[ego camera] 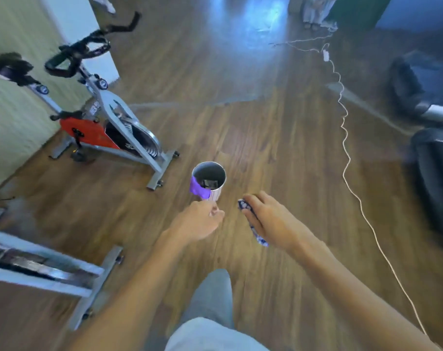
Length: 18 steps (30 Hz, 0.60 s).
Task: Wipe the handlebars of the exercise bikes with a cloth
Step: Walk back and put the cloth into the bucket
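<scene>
Two hands are stretched toward a metal can (208,179) on the floor: a patterned blue cloth (252,225) is gripped in the right hand (268,220), while the left hand (202,220) is loosely curled, apparently empty. Wiping is judged not yet begun; the handlebars (75,55) of the spin bike, well apart, must be approached.

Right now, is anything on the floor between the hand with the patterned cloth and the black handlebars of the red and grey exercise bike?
Nothing visible blocks the way. The right hand holds the blue-and-white patterned cloth; the silver cylindrical bin stands just ahead, slightly left. Bare wooden floor lies beyond toward the black handlebars. The bin sits near that line.
</scene>
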Each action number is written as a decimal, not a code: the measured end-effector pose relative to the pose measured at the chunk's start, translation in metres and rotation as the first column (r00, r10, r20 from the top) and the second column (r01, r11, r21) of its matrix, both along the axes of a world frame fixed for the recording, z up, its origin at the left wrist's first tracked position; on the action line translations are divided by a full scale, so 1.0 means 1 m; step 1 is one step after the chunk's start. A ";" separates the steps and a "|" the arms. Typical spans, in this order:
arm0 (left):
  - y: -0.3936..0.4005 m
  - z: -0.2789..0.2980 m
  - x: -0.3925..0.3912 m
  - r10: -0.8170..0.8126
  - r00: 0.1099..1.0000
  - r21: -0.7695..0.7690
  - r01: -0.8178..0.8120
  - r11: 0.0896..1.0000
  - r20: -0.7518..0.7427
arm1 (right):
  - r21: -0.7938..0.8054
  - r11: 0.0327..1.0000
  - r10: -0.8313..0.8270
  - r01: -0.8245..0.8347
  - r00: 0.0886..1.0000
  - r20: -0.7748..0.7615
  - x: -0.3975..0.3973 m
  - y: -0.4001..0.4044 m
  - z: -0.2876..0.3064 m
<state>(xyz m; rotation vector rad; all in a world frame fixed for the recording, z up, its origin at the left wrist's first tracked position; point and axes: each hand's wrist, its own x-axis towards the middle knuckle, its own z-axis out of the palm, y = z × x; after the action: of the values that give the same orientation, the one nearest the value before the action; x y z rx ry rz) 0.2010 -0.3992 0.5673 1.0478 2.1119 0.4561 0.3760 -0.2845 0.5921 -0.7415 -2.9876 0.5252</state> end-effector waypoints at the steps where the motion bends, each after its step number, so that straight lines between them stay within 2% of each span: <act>1: 0.022 -0.005 -0.005 0.002 1.000 -0.005 -0.002 1.000 0.007 | -0.014 1.000 0.013 -0.013 1.000 0.009 -0.009 0.024 -0.005; 5: 0.115 -0.027 -0.029 0.067 0.997 -0.035 -0.065 0.997 0.039 | 0.089 0.974 0.199 -0.208 0.975 0.095 -0.055 0.119 -0.028; 11: 0.233 -0.040 -0.079 0.196 0.980 -0.076 -0.193 0.978 0.032 | 0.162 0.911 0.372 -0.379 0.925 0.070 -0.117 0.234 -0.028; 12: 0.249 -0.039 -0.087 0.222 0.975 -0.081 -0.219 0.972 0.032 | 0.151 0.901 0.398 -0.408 0.913 0.088 -0.128 0.252 -0.028; 14: 0.272 -0.039 -0.100 0.307 0.951 -0.094 -0.303 0.948 0.043 | 0.034 0.916 0.394 -0.400 0.912 0.112 -0.148 0.286 -0.031; 16: 0.290 -0.047 -0.111 0.399 0.916 -0.095 -0.394 0.914 0.042 | 0.046 0.881 0.466 -0.470 0.881 0.082 -0.169 0.318 -0.052; 18: 0.306 -0.063 -0.123 0.501 0.864 -0.102 -0.494 0.863 0.054 | 0.017 0.847 0.524 -0.531 0.840 0.143 -0.190 0.347 -0.077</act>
<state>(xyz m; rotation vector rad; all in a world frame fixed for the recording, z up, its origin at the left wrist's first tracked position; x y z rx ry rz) 0.0779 -0.0933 0.5044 0.4105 2.3000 0.6348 0.1856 0.0627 0.5152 0.0823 -3.3048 0.4053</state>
